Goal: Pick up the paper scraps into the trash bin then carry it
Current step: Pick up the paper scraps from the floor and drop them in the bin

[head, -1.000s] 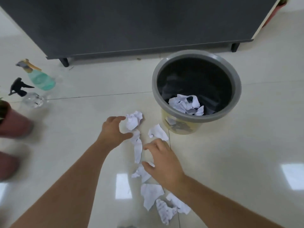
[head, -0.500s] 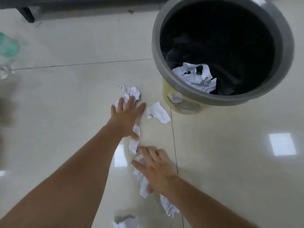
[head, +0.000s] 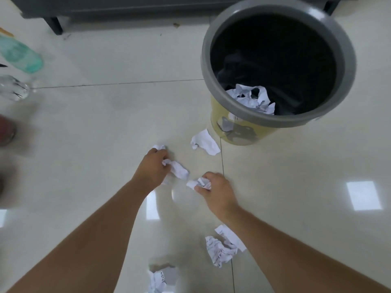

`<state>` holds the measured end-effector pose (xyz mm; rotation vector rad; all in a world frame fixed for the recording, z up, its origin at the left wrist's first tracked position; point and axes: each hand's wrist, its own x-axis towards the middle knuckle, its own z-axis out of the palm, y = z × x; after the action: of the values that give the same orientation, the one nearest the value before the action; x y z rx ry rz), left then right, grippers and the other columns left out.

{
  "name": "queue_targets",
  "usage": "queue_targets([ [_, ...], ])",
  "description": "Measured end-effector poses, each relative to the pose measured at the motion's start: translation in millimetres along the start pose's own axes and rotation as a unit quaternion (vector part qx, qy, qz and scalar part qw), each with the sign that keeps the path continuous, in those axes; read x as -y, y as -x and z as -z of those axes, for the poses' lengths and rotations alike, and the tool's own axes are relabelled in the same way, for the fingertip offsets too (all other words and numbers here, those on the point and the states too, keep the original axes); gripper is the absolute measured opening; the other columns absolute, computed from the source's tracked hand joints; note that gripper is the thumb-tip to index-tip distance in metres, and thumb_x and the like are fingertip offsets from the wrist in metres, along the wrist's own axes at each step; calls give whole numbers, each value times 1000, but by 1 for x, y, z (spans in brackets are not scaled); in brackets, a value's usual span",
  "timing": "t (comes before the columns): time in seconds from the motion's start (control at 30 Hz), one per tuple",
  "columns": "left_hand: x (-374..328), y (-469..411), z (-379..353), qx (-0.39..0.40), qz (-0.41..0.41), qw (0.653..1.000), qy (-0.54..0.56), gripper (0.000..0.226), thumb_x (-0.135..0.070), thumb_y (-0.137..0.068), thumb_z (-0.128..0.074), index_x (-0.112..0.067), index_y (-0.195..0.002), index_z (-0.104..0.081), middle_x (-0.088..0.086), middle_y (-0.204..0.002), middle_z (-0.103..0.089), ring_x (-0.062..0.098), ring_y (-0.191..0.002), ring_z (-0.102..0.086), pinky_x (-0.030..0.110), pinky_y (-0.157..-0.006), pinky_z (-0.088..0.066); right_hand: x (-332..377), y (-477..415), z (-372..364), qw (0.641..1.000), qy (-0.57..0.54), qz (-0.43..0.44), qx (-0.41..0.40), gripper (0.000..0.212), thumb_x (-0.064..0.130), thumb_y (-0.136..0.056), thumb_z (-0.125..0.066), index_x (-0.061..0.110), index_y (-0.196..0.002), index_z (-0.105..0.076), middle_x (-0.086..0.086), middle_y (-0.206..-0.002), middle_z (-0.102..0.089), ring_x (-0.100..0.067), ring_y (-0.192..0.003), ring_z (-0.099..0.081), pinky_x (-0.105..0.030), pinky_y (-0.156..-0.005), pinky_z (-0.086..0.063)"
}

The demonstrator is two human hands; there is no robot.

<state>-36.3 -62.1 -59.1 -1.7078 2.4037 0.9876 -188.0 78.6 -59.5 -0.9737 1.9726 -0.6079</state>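
My left hand (head: 152,168) is closed around crumpled white paper scraps (head: 177,169) on the tiled floor. Just to its right, my right hand (head: 218,190) grips another crumpled paper scrap (head: 200,183). A loose scrap (head: 204,142) lies in front of the trash bin (head: 213,98), which has a grey rim, a yellow body and a black liner. White paper (head: 252,98) sits inside the bin. More scraps lie near my right forearm (head: 222,247) and at the bottom edge (head: 159,280).
A dark grey cabinet on short legs (head: 54,24) runs along the top. Two spray bottles, one green (head: 20,56) and one clear (head: 11,89), lie at the left, with a reddish pot (head: 6,132) below them. Shiny floor tiles surround the bin.
Both hands went from flat on the floor to closed, each gathering scraps into a bunch. The view has shifted a little; the bin stays at the upper right.
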Motion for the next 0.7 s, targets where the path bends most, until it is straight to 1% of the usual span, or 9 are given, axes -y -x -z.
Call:
queue_targets([
  [0.1,-7,11,29,-33,35,997,67,7,-14,-84,-63,-8,-87,-65,11,-90,-58,23,-78,-57,27,-64,-38,21,0,21,998,-28,37,-30,10,21,-84,-70,20,-85,-60,-9,-90,-61,-17,-75,-54,-19,-60,-35],
  [0.17,-19,16,57,-63,37,991,112,4,-18,-83,-64,-16,-80,-62,11,-90,-61,15,-71,-57,25,-58,-40,48,2,36,993,-52,88,-53,16,17,-84,-70,23,-81,-56,-7,-86,-61,-17,-75,-52,-22,-63,-37],
  [0.27,-50,18,103,-113,5,980,161,11,-20,-83,-65,-19,-74,-58,8,-87,-60,16,-67,-55,29,-57,-45,102,12,61,979,-88,157,-95,20,15,-82,-70,27,-77,-54,-3,-84,-59,-16,-75,-53,-30,-66,-44],
  [0.37,-96,18,151,-163,-36,967,194,7,-21,-81,-64,-16,-79,-60,4,-86,-59,18,-69,-54,39,-61,-50,156,22,97,956,-146,204,-150,19,17,-82,-68,27,-74,-53,-2,-82,-59,-12,-71,-53,-25,-59,-42],
  [0.47,-151,14,194,-204,-85,943,248,8,-25,-78,-64,-20,-78,-58,-3,-78,-63,11,-60,-56,30,-52,-48,193,27,153,930,-188,230,-216,14,25,-83,-67,28,-76,-55,1,-81,-61,-12,-72,-56,-26,-61,-47],
  [0.53,-188,10,210,-217,-118,929,275,9,-25,-76,-64,-19,-78,-58,-13,-73,-61,3,-56,-54,24,-48,-45,200,25,193,920,-189,228,-255,11,28,-83,-67,24,-79,-57,1,-79,-63,-14,-71,-58,-29,-62,-50],
  [0.57,-205,7,212,-214,-135,926,278,10,-25,-75,-64,-18,-79,-58,-15,-73,-59,2,-56,-53,23,-48,-44,197,23,212,918,-186,218,-274,12,27,-83,-66,20,-79,-58,1,-77,-63,-15,-69,-57,-29,-61,-49],
  [0.67,-252,-4,198,-185,-162,928,279,8,-22,-77,-64,-19,-75,-56,-11,-74,-58,13,-65,-54,30,-53,-45,177,11,258,922,-157,159,-316,9,19,-82,-61,19,-76,-54,3,-70,-60,-20,-63,-56,-23,-57,-46],
  [0.7,-265,-8,190,-176,-163,931,275,10,-21,-77,-64,-20,-72,-55,-10,-73,-57,14,-64,-53,29,-55,-44,168,6,269,926,-148,136,-318,6,17,-82,-58,20,-79,-55,2,-74,-61,-22,-66,-59,-26,-59,-48],
])
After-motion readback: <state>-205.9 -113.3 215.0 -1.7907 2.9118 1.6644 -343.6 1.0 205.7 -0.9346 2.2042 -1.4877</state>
